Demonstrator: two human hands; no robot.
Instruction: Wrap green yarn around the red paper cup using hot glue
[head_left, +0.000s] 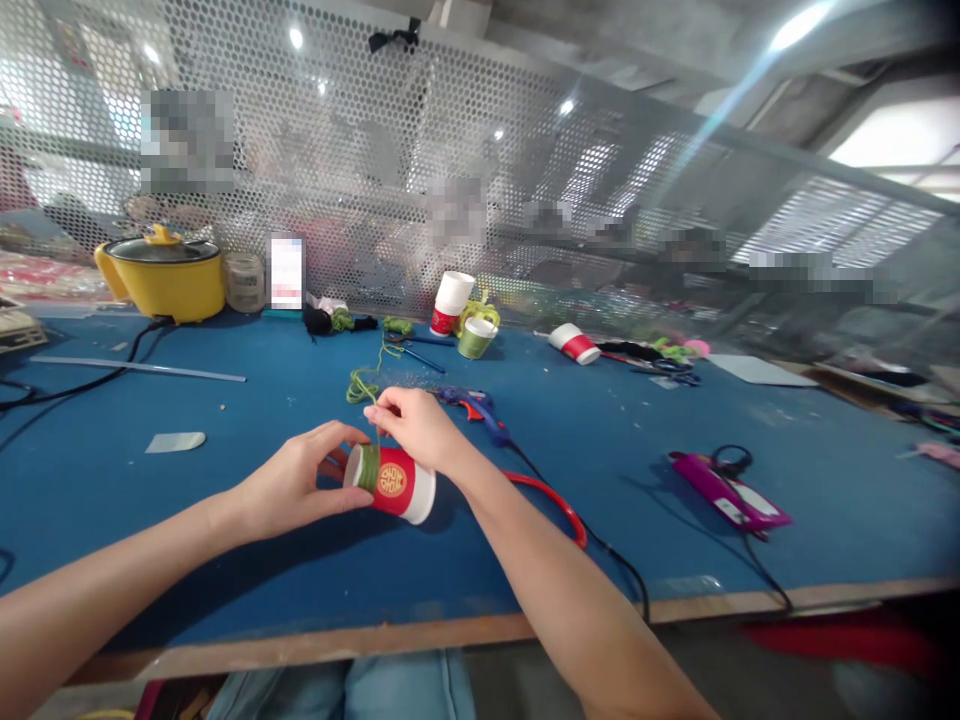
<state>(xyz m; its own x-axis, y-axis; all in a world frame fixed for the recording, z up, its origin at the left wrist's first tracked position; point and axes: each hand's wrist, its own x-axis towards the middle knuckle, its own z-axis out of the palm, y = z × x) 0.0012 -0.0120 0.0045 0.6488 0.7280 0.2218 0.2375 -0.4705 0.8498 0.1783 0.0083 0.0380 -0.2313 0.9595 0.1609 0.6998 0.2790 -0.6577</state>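
Observation:
My left hand [311,480] grips a paper cup [401,490] by its base end, tilted on its side just above the blue table. The cup is white with a red band and a gold emblem, and green yarn [367,468] is wound in a band near its base. Above the cup, my right hand [409,420] pinches the strand of green yarn that runs up from that band. Loose loops of the same yarn [361,385] lie behind my hands and trail toward a small green bundle [397,325].
A blue glue gun [480,410] lies beyond my right hand, with its cable and a red tube [555,500] beside my forearm. Further back are a yellow electric pot [165,275], a phone [286,272], other paper cups [576,343] and scissors [671,372]. A purple device [727,492] lies right.

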